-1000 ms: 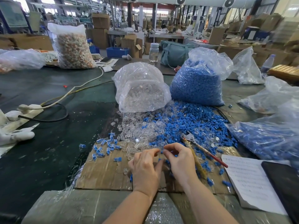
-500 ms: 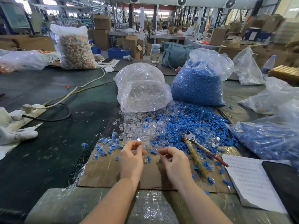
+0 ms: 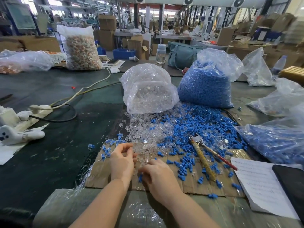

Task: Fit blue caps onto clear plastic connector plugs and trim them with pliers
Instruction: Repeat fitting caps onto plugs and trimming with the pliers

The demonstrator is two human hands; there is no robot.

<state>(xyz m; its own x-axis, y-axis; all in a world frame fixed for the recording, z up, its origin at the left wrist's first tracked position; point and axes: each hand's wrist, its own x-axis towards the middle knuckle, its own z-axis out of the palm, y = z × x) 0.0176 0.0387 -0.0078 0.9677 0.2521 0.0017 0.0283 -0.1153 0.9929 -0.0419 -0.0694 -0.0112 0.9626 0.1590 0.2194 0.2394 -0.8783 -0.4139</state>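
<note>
A flat sheet of brown cardboard [image 3: 98,176], corrugated and partly wrapped in crinkled film, served as the work mat; everything below is placed against it. Far off its left edge, on the dark green table [image 3: 49,153], lay a white power strip [image 3: 32,111] with a pale cord and a black cable curling away. On the mat's left corner sat a scatter of finished plugs [image 3: 107,149], small clear bodies with blue ends. The left hand [image 3: 122,162] rested just right of these, knuckles up, its fingers curled toward the near edge of the loose heap of clear plugs [image 3: 148,137]; whether it pinched one could not be told. Behind the mat's far edge a glossy, wrinkled bag of clear plugs [image 3: 148,91] lay tipped, spilling that glassy heap forward. The right hand [image 3: 160,176] lay at the mat's front middle, touching the left, fingers bent around a small blue cap [image 3: 140,177] that showed at its thumb side. Beyond the mat's far right stood a plump bag of blue caps [image 3: 205,86], and loose blue caps [image 3: 197,125], matte and stubby, covered the mat's right half. Across them lay the pliers [image 3: 204,155], steel jaws pointing away, one handle bound in yellowed wrapping, the other thin and red, near the right hand but apart from it. A sheet of printed paper [image 3: 263,186] overlapped the mat's right corner.
</note>
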